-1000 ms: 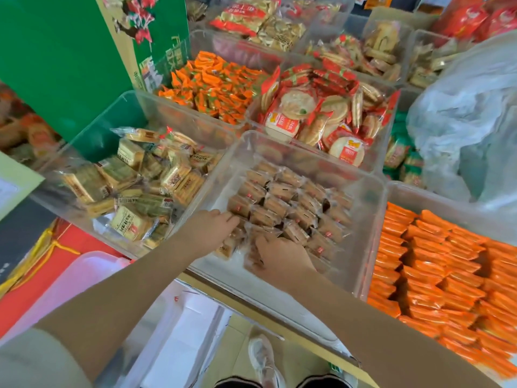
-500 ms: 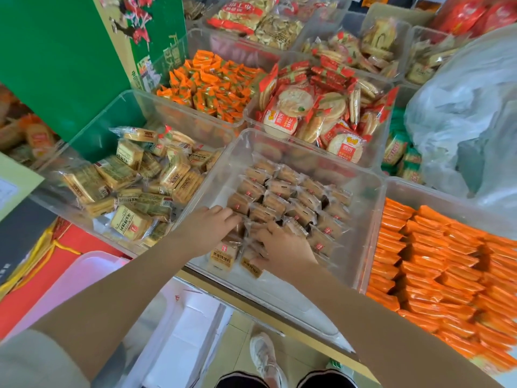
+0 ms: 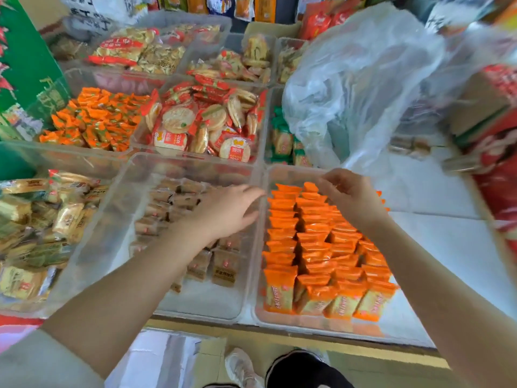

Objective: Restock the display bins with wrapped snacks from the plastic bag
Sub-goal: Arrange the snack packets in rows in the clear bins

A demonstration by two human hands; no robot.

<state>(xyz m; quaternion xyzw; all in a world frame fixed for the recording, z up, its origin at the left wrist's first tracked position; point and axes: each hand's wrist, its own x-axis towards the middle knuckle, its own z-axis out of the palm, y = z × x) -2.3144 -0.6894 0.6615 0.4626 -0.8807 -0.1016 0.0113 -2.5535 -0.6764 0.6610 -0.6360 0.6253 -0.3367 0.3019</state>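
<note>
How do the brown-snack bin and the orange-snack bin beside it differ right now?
The brown-snack bin shows bare floor at its front; the orange-snack bin is packed nearly throughout. Its brown packs lie loosely; the orange packs stand in tight rows. The left hand hovers over the brown one, the right hand over the orange. Both are clear plastic.

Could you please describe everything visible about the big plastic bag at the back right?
The large translucent white plastic bag is thin, crinkled film, bulging and slumped upright behind the clear bin of orange-wrapped snacks. Its lower edge drapes over the bin of green-wrapped packets. Its contents are not discernible. Neither hand touches it; the right hand hovers just before it.
</note>
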